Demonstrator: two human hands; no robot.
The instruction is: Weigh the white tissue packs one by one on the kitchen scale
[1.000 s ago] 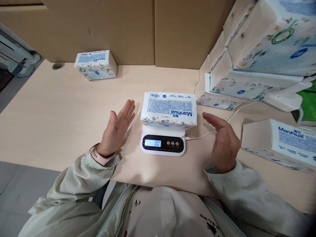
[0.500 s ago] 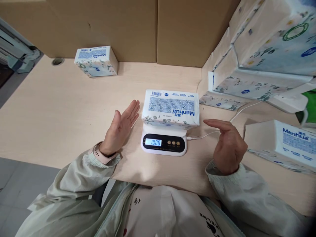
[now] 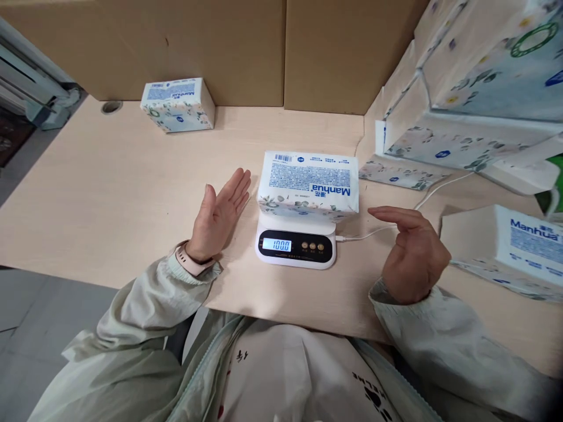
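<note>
A white pack of tissues (image 3: 308, 184) with blue print lies on top of a small digital scale (image 3: 295, 248). The scale's lit display reads 100.0. To the left of the pack, my left hand (image 3: 220, 214) is open, palm turned toward the pack and fingers stretched out, touching nothing. On the other side, my right hand (image 3: 411, 252) is held apart from the pack with its fingers extended and nothing in it. Nearest on its right is another tissue pack (image 3: 472, 234), lying on the table.
A tissue pack (image 3: 178, 105) stands at the back left against a cardboard box (image 3: 189, 47), near a cable hole (image 3: 111, 107). Stacked tissue packs (image 3: 461, 135) rise at the back right. A white cable (image 3: 369, 235) runs from the scale to the right across the table (image 3: 109, 193).
The view has shifted slightly, so everything sits a little higher and further right. Both hands keep their pose beside the pack, and the reading stays at 100.0.
</note>
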